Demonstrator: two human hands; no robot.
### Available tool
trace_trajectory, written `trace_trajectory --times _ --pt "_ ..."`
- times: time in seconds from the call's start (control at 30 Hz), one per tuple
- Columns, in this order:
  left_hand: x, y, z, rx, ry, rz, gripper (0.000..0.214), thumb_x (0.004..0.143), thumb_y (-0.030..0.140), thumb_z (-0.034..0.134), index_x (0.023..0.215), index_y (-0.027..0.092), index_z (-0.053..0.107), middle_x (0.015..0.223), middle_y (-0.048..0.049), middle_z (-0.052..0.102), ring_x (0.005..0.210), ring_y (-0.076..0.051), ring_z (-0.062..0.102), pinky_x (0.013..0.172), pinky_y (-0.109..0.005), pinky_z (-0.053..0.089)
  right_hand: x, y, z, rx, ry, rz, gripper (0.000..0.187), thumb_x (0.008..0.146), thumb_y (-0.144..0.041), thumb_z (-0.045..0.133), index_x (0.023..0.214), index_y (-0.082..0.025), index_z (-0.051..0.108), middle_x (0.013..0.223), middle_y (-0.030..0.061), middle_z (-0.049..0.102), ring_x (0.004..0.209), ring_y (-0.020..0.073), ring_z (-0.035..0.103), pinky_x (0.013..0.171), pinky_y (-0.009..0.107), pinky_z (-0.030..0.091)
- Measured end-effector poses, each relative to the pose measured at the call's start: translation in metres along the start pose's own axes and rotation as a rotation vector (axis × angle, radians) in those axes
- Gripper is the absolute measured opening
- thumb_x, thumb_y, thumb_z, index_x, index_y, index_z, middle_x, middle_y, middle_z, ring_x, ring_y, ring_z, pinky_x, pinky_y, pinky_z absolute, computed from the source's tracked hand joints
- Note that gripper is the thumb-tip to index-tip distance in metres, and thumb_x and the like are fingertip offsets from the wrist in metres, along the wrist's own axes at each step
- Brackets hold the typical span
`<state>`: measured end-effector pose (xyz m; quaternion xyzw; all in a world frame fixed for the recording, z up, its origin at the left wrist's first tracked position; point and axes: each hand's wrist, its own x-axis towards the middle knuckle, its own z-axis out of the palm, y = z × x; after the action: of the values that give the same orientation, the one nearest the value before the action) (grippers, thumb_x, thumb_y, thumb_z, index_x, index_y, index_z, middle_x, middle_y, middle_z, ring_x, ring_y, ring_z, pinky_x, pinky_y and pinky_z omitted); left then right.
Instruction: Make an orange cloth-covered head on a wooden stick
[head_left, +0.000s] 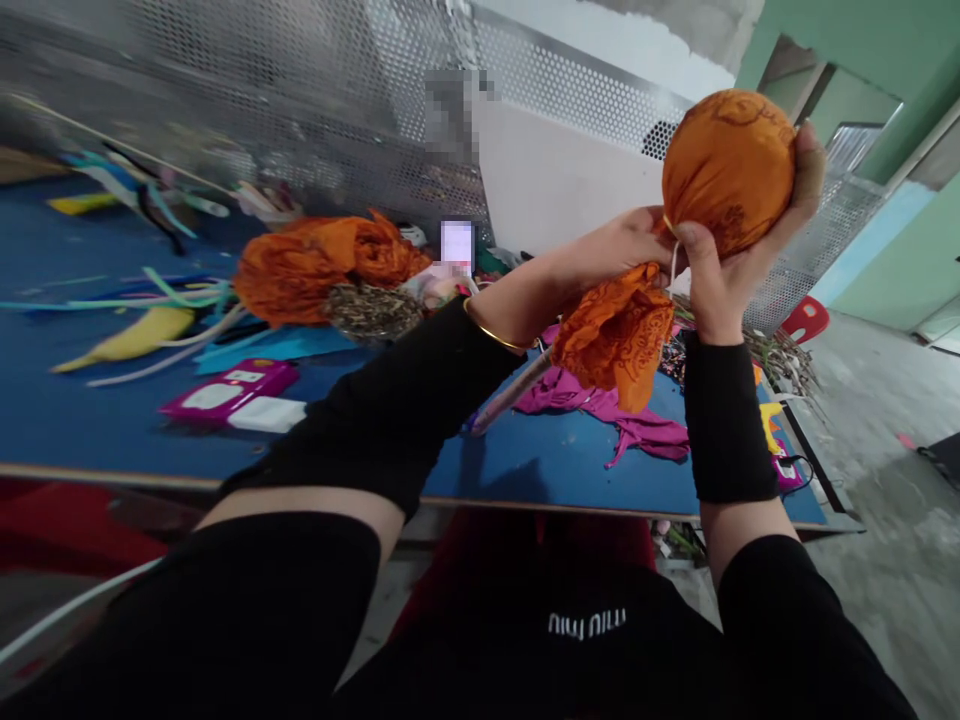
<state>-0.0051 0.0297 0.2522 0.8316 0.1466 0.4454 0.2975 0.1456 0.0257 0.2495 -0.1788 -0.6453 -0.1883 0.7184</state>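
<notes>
An orange patterned cloth is wrapped tight round a ball (726,160), held up above the blue table (90,420). My right hand (739,250) cups the ball from below and behind, thumb pressed at its gathered neck. My left hand (619,250) pinches the neck of the cloth, where a thin pale string shows. The loose orange cloth tail (619,335) hangs down below both hands. A stick (510,395) runs down from under the cloth toward the table. A gold bangle sits on my left wrist.
On the table lie another orange cloth bundle (322,265), magenta fabric (600,405), a pink box (225,392), a yellow piece (131,340), coloured strips and dry twigs (780,350). A perforated metal screen (300,110) stands behind. A red chair (804,320) and concrete floor are at right.
</notes>
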Motion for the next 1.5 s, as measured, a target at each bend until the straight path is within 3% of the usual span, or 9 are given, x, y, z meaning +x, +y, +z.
trace_trajectory --times 0.13,0.47,0.6,0.77,0.93,1.0,1.1,1.23,1.5 --pt "-0.005 0.004 -0.003 -0.298 -0.069 -0.100 0.016 0.086 0.030 0.059 0.088 0.021 0.047 0.067 0.0029 0.043 0.062 -0.014 0.053 0.066 -0.033 0.046 0.009 0.003 -0.020 0.122 -0.192 -0.026 0.094 0.077 -0.072 0.076 0.149 -0.029 0.035 0.163 0.0100 0.038 0.164 0.0248 0.027 0.138 0.049 0.020" --pt "-0.009 0.008 -0.004 -0.406 -0.102 -0.136 0.029 0.082 0.037 0.065 0.095 0.022 0.044 0.069 0.0049 0.039 0.058 -0.010 0.048 0.063 -0.030 0.040 0.003 -0.013 -0.005 0.104 -0.095 0.098 0.109 0.069 -0.077 0.079 0.149 -0.023 0.028 0.171 0.0168 0.021 0.169 0.0312 0.001 0.137 0.058 0.017" --pt "-0.013 0.010 -0.005 -0.550 -0.115 -0.125 0.044 0.073 0.036 0.077 0.097 0.024 0.043 0.069 0.0074 0.038 0.052 -0.005 0.035 0.056 -0.027 0.033 0.013 -0.014 -0.014 0.166 -0.161 0.039 0.102 0.070 -0.064 0.086 0.147 -0.023 0.033 0.165 0.0158 0.032 0.167 0.0288 0.017 0.138 0.052 0.018" --pt "-0.008 0.003 -0.006 -0.452 -0.062 -0.142 0.067 0.065 0.072 0.082 0.089 0.026 0.039 0.067 0.0066 0.034 0.060 -0.012 0.046 0.065 -0.035 0.041 0.019 -0.019 -0.032 0.175 -0.293 0.107 0.099 0.063 -0.065 0.090 0.146 -0.037 0.043 0.167 0.0030 0.036 0.166 0.0283 0.021 0.133 0.050 0.034" --pt "-0.008 0.006 -0.014 -0.411 -0.109 -0.182 0.068 0.067 0.080 0.081 0.086 0.026 0.044 0.071 0.0031 0.044 0.065 -0.017 0.054 0.066 -0.037 0.045 -0.025 -0.047 -0.032 0.022 0.246 0.268 0.030 0.094 -0.054 0.069 0.116 -0.036 0.059 0.122 0.0036 0.065 0.119 0.0243 0.067 0.114 0.050 0.056" --pt "-0.010 0.006 -0.017 -0.438 -0.123 -0.193 0.065 0.070 0.076 0.083 0.087 0.026 0.045 0.072 0.0037 0.047 0.064 -0.015 0.055 0.068 -0.036 0.049 -0.048 -0.057 -0.028 -0.031 0.193 0.362 0.015 0.096 -0.047 0.068 0.097 -0.033 0.063 0.095 0.0013 0.064 0.093 0.0217 0.069 0.103 0.049 0.061" --pt "-0.014 0.002 -0.020 -0.464 -0.103 -0.126 0.048 0.087 0.063 0.073 0.094 0.024 0.046 0.082 0.0000 0.057 0.079 -0.018 0.068 0.078 -0.037 0.057 -0.068 -0.066 -0.020 0.014 -0.018 0.431 0.017 0.096 -0.046 0.068 0.091 -0.030 0.066 0.089 0.0006 0.062 0.088 0.0203 0.067 0.097 0.048 0.062" --pt "-0.015 -0.004 -0.025 -0.371 -0.084 -0.031 0.037 0.098 0.054 0.051 0.108 0.019 0.055 0.096 -0.0116 0.071 0.105 -0.029 0.075 0.088 -0.045 0.059 -0.069 -0.069 -0.004 0.074 0.005 0.503 0.020 0.097 -0.049 0.065 0.095 -0.029 0.065 0.092 0.0004 0.063 0.094 0.0209 0.068 0.098 0.047 0.061" --pt "-0.010 -0.008 -0.031 -0.292 -0.003 -0.118 0.032 0.106 0.040 0.053 0.115 0.011 0.064 0.104 -0.0102 0.075 0.115 -0.025 0.072 0.096 -0.036 0.057 -0.051 -0.069 0.022 -0.110 -0.172 0.510 0.048 0.093 -0.072 0.058 0.098 -0.024 0.061 0.087 0.0014 0.064 0.082 0.0180 0.064 0.091 0.045 0.059"
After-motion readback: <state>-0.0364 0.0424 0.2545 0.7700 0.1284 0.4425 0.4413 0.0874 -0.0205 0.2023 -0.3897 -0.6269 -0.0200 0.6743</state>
